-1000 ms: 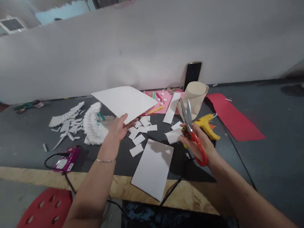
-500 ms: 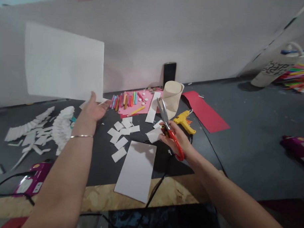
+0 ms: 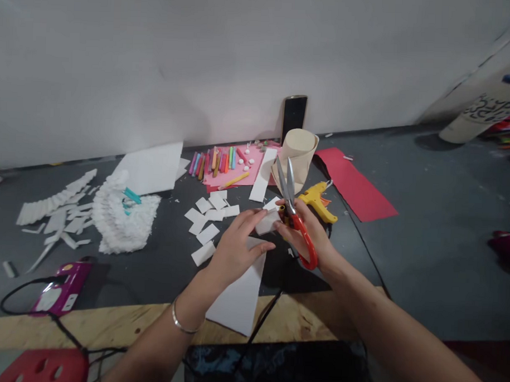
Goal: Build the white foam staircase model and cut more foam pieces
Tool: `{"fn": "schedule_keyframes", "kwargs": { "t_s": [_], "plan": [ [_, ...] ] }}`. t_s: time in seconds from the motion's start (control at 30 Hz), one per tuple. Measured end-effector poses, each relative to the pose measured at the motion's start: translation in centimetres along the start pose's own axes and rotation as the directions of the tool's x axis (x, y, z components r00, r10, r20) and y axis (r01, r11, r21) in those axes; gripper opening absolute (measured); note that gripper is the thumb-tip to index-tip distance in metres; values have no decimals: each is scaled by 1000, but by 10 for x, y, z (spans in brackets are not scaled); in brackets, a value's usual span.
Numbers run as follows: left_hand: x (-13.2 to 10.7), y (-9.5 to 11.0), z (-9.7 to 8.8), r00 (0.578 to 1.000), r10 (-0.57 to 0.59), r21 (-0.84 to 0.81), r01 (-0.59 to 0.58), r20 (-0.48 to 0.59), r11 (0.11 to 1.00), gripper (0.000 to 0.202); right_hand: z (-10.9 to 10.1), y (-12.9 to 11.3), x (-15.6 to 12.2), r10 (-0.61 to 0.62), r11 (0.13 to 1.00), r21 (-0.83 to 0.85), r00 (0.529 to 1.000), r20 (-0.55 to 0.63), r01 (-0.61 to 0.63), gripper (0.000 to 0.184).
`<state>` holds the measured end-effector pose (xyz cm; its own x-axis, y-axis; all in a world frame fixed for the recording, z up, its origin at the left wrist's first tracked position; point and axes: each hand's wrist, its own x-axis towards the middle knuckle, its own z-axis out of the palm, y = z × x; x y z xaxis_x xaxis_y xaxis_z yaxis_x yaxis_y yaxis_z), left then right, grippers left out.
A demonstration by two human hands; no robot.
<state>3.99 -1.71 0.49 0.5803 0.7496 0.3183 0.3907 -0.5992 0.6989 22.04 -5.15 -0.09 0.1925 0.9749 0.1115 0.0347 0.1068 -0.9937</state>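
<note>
My right hand (image 3: 309, 237) is closed around red-handled scissors (image 3: 302, 226), blades pointing up and away. A small white paper piece (image 3: 267, 220) is also pinched in its fingers, beside a small yellow and dark object I cannot make out. My left hand (image 3: 236, 249) reaches in from the left, its fingertips at the edge of that piece and its thumb spread apart. Beneath the left hand lies a white sheet (image 3: 238, 296), partly covered. Several cut white rectangles (image 3: 207, 234) are scattered left of the hands. A larger white sheet (image 3: 151, 165) rests at the back left.
A yellow glue gun (image 3: 317, 201), a beige rolled form (image 3: 296, 156) and a leaning phone (image 3: 294, 114) stand behind the right hand. Crayons (image 3: 216, 162) lie on pink paper. Red paper (image 3: 355, 183) is at right, a fluffy white piece (image 3: 128, 225) at left. A black cable (image 3: 265, 314) crosses the front edge.
My left hand has let go of the large white sheet, which now lies on the table, and has moved right to the small paper piece. The right hand keeps the scissors.
</note>
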Motion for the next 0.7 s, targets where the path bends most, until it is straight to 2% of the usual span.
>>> {"fn": "schedule_keyframes", "kwargs": {
  "t_s": [0.07, 0.2, 0.47, 0.6, 0.7],
  "plan": [
    [1, 0, 5, 998, 50, 97, -47, -30, 994, 53, 1, -2, 0, 29, 999, 20, 1000, -4, -29, 42],
    [1, -3, 12, 991, 96, 152, -81, -97, 985, 43, 1, -4, -2, 57, 998, 38, 998, 9, -57, 45],
    [-6, -7, 19, 981, 38, 85, -22, -191, 996, 38, 3, 6, -6, 22, 999, 31, 999, 37, -23, 41],
    [-6, -6, 19, 979, 15, 56, -4, -201, 998, 37, 6, 6, -5, 52, 997, 56, 999, 14, -52, 45],
    [-6, -4, 15, 986, -39, -42, 33, -164, 999, 38, 7, 7, -5, 62, 997, 35, 998, 9, -63, 45]
  ]
}}
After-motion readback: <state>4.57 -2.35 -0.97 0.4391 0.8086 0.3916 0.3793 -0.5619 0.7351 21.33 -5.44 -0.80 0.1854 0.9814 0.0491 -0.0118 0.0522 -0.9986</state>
